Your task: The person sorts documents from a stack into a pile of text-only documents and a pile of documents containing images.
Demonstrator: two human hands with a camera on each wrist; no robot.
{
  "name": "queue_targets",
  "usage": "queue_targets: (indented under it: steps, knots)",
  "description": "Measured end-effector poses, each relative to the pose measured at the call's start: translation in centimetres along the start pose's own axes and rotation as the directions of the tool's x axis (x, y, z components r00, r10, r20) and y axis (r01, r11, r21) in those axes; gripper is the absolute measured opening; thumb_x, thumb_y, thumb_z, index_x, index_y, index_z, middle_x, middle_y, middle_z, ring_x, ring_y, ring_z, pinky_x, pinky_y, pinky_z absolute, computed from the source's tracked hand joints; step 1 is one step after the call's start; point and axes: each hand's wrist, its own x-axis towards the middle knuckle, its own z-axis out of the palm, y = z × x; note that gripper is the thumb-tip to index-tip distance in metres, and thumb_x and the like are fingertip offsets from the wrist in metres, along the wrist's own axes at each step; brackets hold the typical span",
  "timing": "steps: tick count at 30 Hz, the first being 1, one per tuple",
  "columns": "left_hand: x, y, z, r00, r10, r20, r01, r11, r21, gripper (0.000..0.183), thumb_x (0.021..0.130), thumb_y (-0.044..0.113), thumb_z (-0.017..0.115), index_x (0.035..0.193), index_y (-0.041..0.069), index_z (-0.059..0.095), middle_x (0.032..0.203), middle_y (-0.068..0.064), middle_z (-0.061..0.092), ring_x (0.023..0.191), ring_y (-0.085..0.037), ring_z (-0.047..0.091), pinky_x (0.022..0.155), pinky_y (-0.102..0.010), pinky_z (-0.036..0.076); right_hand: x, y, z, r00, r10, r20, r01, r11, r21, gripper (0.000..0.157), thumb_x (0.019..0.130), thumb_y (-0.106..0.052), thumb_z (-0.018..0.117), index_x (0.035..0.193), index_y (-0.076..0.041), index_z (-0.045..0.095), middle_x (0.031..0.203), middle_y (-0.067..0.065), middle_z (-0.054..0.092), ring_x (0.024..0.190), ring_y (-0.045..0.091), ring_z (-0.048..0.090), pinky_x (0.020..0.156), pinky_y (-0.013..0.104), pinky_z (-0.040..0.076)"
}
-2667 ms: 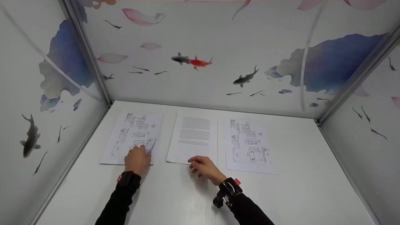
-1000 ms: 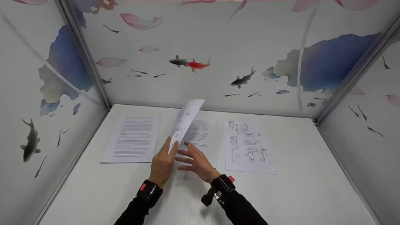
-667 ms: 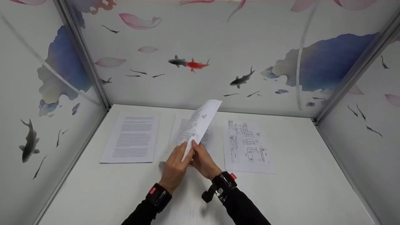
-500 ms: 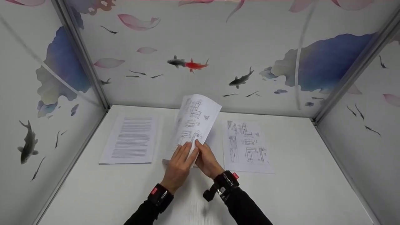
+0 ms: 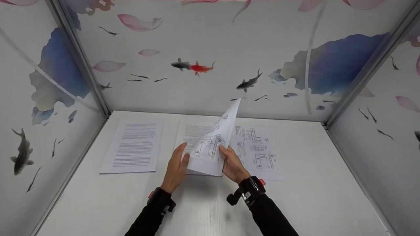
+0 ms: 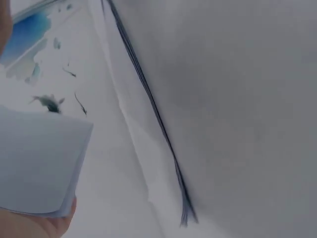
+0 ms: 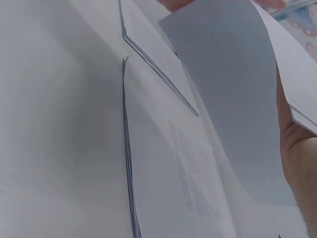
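Observation:
Printed sheets with line drawings (image 5: 207,156) are raised and bent above the middle of the table. My right hand (image 5: 235,166) grips their right side, thumb on the drawing face; in the right wrist view these sheets (image 7: 233,94) show a blank underside. To their left, my left hand (image 5: 175,168) has its fingers extended near the sheets' left edge; whether it touches them I cannot tell. Below lies a middle stack of text pages (image 5: 194,130), partly covered by the raised sheets. Its layered edges (image 7: 130,163) show in the right wrist view.
A stack of text pages (image 5: 133,146) lies on the left of the white table (image 5: 315,183). On the right is a drawing sheet (image 5: 262,152), partly behind my right hand. Panels with painted fish (image 5: 249,84) stand around the back and sides.
My left hand lifted the drawing sheets off the left stack, uncovering text, and carried them to the middle. My right hand took hold; the left has since released and moved left.

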Motion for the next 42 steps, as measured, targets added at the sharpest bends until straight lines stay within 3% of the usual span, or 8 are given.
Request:
queue_targets:
  steps: [10, 14, 17, 20, 22, 27, 35, 42]
  knots:
    - [1.0, -0.4, 0.4, 0.925, -0.351, 0.147, 0.381, 0.849, -0.366, 0.059, 0.100, 0.039, 0.053, 0.148, 0.006, 0.040, 0.151, -0.016, 0.043, 0.132, -0.029, 0.049, 0.103, -0.043, 0.045, -0.2, -1.0, -0.8, 1.000, 0.013, 0.014, -0.013, 1.000, -0.004, 0.049, 0.106, -0.028, 0.040, 0.152, -0.015, 0.030, 0.138, 0.009, 0.057, 0.126, 0.025, 0.057, 0.100, 0.040, 0.049]
    - [1.7, -0.1, 0.4, 0.838, -0.466, 0.284, 0.544, 0.670, -0.505, 0.068, 0.096, 0.041, 0.060, 0.148, 0.002, 0.037, 0.143, -0.017, 0.049, 0.110, -0.021, 0.060, 0.082, -0.027, 0.051, -0.2, -1.7, -1.1, 1.000, 0.023, -0.001, -0.023, 0.999, -0.038, 0.049, 0.105, -0.029, 0.043, 0.151, -0.016, 0.032, 0.138, 0.009, 0.057, 0.125, 0.024, 0.058, 0.099, 0.039, 0.048]
    - [1.8, -0.2, 0.2, 0.768, -0.504, 0.395, 0.625, 0.457, -0.633, 0.064, 0.095, 0.039, 0.063, 0.143, 0.001, 0.042, 0.126, -0.013, 0.062, 0.097, -0.017, 0.067, 0.076, -0.024, 0.055, -0.4, -2.2, -1.5, 0.999, 0.040, 0.001, -0.040, 0.997, -0.064, 0.048, 0.105, -0.028, 0.044, 0.150, -0.016, 0.034, 0.135, 0.009, 0.059, 0.123, 0.024, 0.059, 0.099, 0.039, 0.049]
    - [1.7, -0.4, -0.1, 0.738, -0.468, 0.486, 0.638, 0.253, -0.727, 0.057, 0.097, 0.035, 0.061, 0.140, 0.002, 0.045, 0.113, -0.007, 0.069, 0.096, -0.016, 0.070, 0.078, -0.026, 0.057, -0.7, -2.5, -2.0, 0.997, 0.070, 0.018, -0.068, 0.993, -0.096, 0.044, 0.105, -0.027, 0.044, 0.147, -0.016, 0.041, 0.129, 0.008, 0.064, 0.117, 0.024, 0.063, 0.094, 0.038, 0.051]
    - [1.6, -0.5, -0.2, 0.739, -0.426, 0.522, 0.639, 0.196, -0.744, 0.053, 0.099, 0.032, 0.057, 0.142, 0.003, 0.043, 0.110, -0.005, 0.070, 0.096, -0.015, 0.071, 0.078, -0.026, 0.057, -0.8, -2.6, -2.4, 0.995, 0.093, 0.032, -0.088, 0.988, -0.125, 0.040, 0.104, -0.026, 0.044, 0.144, -0.016, 0.046, 0.124, 0.006, 0.067, 0.112, 0.023, 0.066, 0.090, 0.037, 0.053]
    - [1.5, -0.5, -0.3, 0.812, -0.349, 0.468, 0.571, 0.306, -0.762, 0.049, 0.103, 0.022, 0.050, 0.147, 0.008, 0.033, 0.112, -0.004, 0.069, 0.096, -0.013, 0.070, 0.076, -0.024, 0.056, -1.0, -2.7, -3.4, 0.988, 0.150, 0.030, -0.140, 0.968, -0.209, 0.037, 0.103, -0.021, 0.044, 0.139, -0.015, 0.051, 0.119, 0.006, 0.070, 0.106, 0.022, 0.068, 0.084, 0.035, 0.055]
    - [1.9, 0.5, -0.7, 0.911, -0.301, 0.281, 0.411, 0.629, -0.660, 0.065, 0.101, 0.008, 0.050, 0.152, 0.039, 0.024, 0.137, -0.004, 0.057, 0.113, -0.024, 0.063, 0.087, -0.034, 0.053, -0.8, -2.8, -4.4, 0.974, 0.177, -0.143, -0.221, 0.891, -0.397, 0.040, 0.097, -0.021, 0.058, 0.135, -0.010, 0.055, 0.116, 0.012, 0.070, 0.100, 0.028, 0.071, 0.079, 0.037, 0.058]
    - [1.9, 1.0, -1.1, 0.933, -0.207, 0.295, 0.356, 0.650, -0.671, 0.064, 0.102, 0.010, 0.048, 0.152, 0.042, 0.023, 0.140, -0.004, 0.057, 0.116, -0.027, 0.063, 0.088, -0.034, 0.054, -0.7, -2.7, -4.5, 0.982, 0.064, -0.175, -0.131, 0.906, -0.402, 0.042, 0.099, -0.026, 0.058, 0.139, -0.015, 0.052, 0.123, 0.011, 0.067, 0.108, 0.028, 0.067, 0.088, 0.040, 0.054]
